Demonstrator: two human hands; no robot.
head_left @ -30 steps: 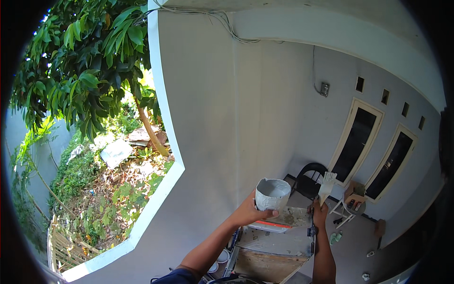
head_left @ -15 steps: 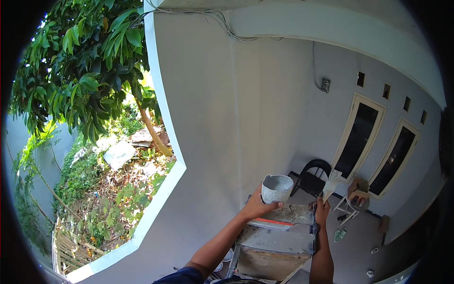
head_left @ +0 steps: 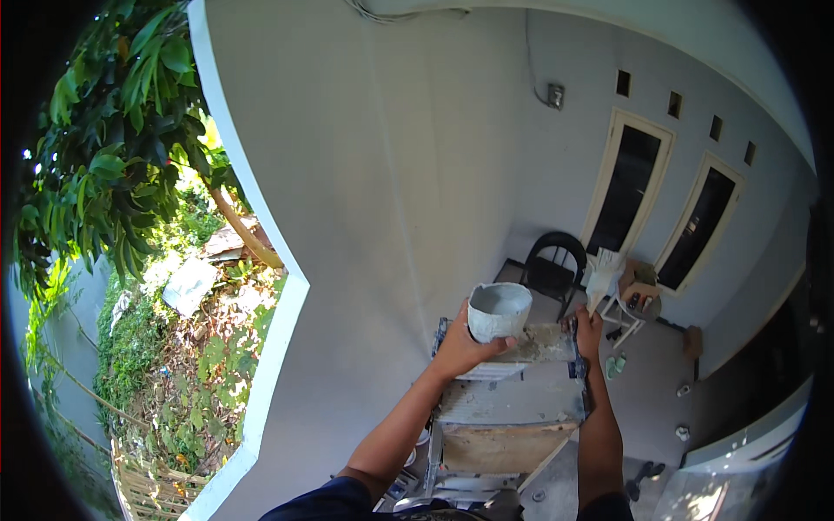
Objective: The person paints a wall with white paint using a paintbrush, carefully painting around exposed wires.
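Observation:
My left hand [head_left: 462, 349] is wrapped round a white, paint-smeared pot [head_left: 498, 323]. The pot is upright with its open top showing grey inside, just above the top step of a paint-stained stepladder [head_left: 512, 399]. On the ladder's right side, my right hand [head_left: 589, 332] grips a paintbrush [head_left: 601, 280] by its lower end, bristles pointing up. The brush's head looks whitish and pale. That hand is close to the ladder's top right corner; whether it also touches the ladder I cannot tell.
A plain wall [head_left: 347, 217] rises ahead, ending at a white-edged opening onto a tree and garden [head_left: 200, 365]. A black chair [head_left: 554, 265] and a small table [head_left: 641, 306] with a box stand beyond the ladder. Green slippers [head_left: 616, 366] lie on the floor. White tubs are low beside the ladder.
The view has swung down and to the right, so the wall, doors and chair sit higher and further left. Both hands keep their hold on the pot and the brush.

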